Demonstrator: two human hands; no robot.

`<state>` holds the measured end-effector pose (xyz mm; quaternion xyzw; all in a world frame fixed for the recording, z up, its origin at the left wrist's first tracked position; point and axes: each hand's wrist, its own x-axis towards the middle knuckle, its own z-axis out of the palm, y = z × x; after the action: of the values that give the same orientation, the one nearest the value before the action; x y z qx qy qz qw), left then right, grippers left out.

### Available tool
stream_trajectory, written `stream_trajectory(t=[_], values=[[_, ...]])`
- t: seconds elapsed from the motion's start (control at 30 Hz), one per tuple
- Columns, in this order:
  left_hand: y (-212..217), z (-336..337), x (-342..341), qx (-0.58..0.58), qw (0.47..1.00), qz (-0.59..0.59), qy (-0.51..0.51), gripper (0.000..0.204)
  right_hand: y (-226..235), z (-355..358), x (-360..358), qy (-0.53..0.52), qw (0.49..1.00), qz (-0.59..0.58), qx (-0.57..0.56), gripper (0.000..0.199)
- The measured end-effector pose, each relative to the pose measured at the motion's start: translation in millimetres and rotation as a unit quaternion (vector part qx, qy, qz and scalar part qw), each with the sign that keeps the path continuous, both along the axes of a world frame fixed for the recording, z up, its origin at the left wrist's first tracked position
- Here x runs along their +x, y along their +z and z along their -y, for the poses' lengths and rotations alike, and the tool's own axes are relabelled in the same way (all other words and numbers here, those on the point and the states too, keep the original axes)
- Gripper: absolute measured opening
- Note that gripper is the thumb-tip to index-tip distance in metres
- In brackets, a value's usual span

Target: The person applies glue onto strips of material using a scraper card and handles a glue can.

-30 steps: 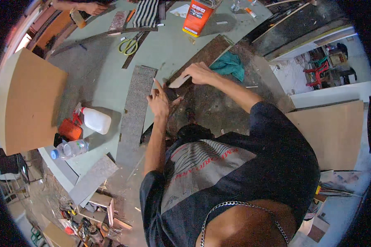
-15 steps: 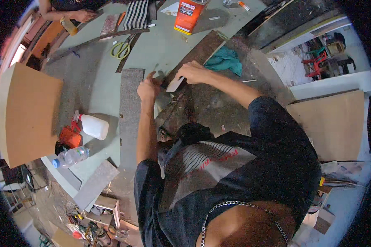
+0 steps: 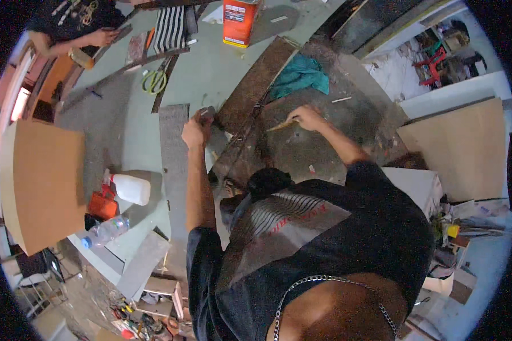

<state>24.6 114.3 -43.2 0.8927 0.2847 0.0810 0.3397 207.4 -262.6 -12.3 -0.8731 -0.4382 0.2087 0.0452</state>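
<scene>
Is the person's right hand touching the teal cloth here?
No, the right hand grips a thin piece, and a visible gap separates that hand from the teal cloth.

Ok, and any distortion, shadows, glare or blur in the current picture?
Head view: the fisheye bows the cardboard box; head view: shadow beside the white spray bottle; head view: a bright patch far left glares; head view: the thin piece in the right hand looks soft.

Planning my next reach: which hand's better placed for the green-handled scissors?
Probably the left hand: nearer the green-handled scissors, though its grip is unclear; the right hand, farther, holds a thin tan piece.
</scene>
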Motion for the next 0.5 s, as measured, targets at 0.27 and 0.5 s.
stream_trajectory(t=[0.27, 0.5], values=[[-3, -4, 2, -0.013, 0.996, 0.069, -0.058, 0.039, 29, 53, -25, -0.362, 0.770, -0.308, 0.425, 0.042], [49, 49, 42, 0.140, 0.987, -0.017, -0.081, 0.092, 32, 31, 19, -0.283, 0.559, -0.439, 0.644, 0.043]])
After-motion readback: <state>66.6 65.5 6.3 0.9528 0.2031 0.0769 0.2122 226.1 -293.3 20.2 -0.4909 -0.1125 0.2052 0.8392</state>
